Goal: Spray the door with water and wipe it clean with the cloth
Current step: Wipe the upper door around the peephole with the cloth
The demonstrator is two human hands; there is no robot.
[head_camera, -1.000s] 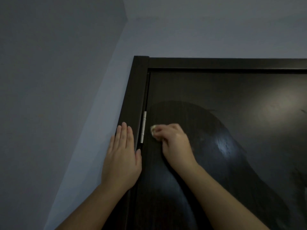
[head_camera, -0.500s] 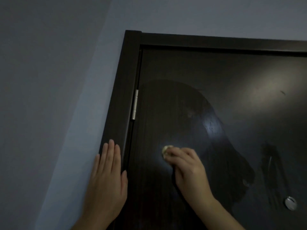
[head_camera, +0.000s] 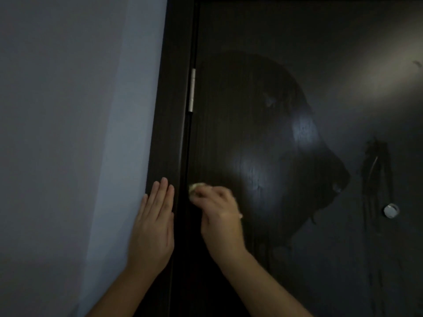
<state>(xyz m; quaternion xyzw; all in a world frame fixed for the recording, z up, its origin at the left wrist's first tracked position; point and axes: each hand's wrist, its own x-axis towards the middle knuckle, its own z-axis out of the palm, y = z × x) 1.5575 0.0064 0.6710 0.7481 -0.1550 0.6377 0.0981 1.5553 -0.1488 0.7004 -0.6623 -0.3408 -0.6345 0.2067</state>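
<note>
The right hand (head_camera: pixel 219 216) bunches the cloth (head_camera: pixel 196 186) against the door (head_camera: pixel 286 259) at lower centre — wiping is underway. The left hand (head_camera: pixel 153 227) lies flat on the frame (head_camera: pixel 170 110). Next, probably, strokes toward the streaks — lower right.

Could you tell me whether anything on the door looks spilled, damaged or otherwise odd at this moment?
No damage shows. The door carries a large wet patch with drips running below it, and separate streaks by the round metal fitting: expected from spraying. The right hand grips the cloth.
</note>
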